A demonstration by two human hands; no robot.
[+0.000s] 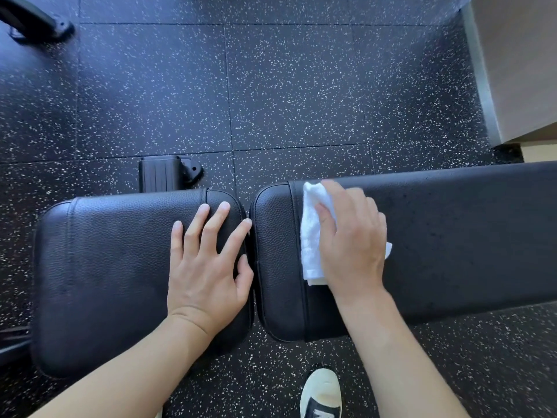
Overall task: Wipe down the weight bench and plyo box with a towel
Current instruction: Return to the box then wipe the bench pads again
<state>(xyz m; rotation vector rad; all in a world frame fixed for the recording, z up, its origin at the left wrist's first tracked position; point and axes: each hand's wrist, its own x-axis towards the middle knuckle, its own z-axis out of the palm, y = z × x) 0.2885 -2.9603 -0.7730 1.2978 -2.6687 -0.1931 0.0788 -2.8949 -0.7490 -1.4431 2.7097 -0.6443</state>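
Speckled black floor [295, 86] fills the head view, and across it runs the bench [452, 236], two black pads end to end. Left hand [208, 267] lies flat, fingers spread, on the seat pad [105, 267] by the gap, holding nothing. Right hand [352, 239] presses the white towel [310, 242] onto the long pad's near end, fingers lightly bent over it. Pale box [518, 64] sits top right. One shoe [321, 393] pokes in below.

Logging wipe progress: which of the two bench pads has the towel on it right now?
The longer pad, right of the gap: the right hand presses the white towel there. The shorter pad has only the bare left hand.
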